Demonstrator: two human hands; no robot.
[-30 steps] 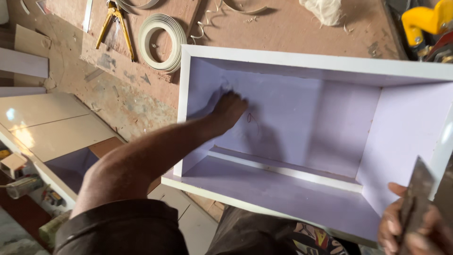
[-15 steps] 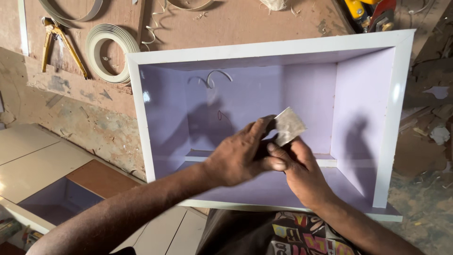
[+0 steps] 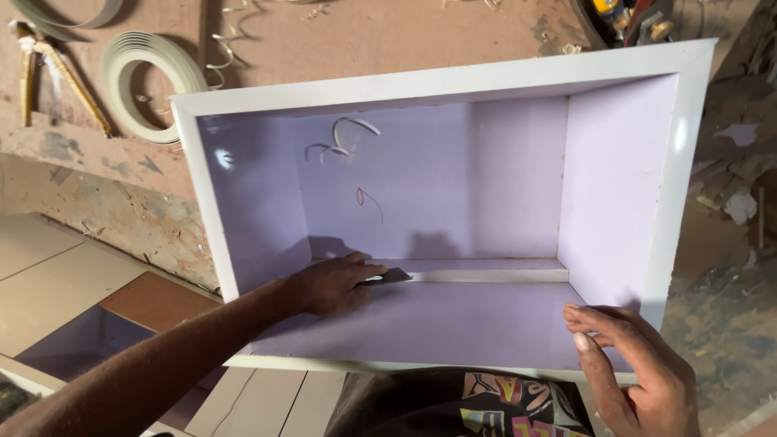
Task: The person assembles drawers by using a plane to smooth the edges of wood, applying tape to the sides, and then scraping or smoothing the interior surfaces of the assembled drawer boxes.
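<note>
Scraper (image 3: 394, 276): small flat metal blade, pinched in the left hand (image 3: 328, 285), its tip against the white inner strip (image 3: 486, 275).
Cabinet box (image 3: 429, 81): open, smooth lilac panels, white edges, on a dusty wooden table (image 3: 388, 36).
Right hand (image 3: 635, 372): fingers open, resting flat on the near lower corner.

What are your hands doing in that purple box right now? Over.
Left hand presses a small flat scraper against the white strip inside the box. Right hand steadies the box's front edge. Curly shavings lie inside, clear of the scraper.
</note>
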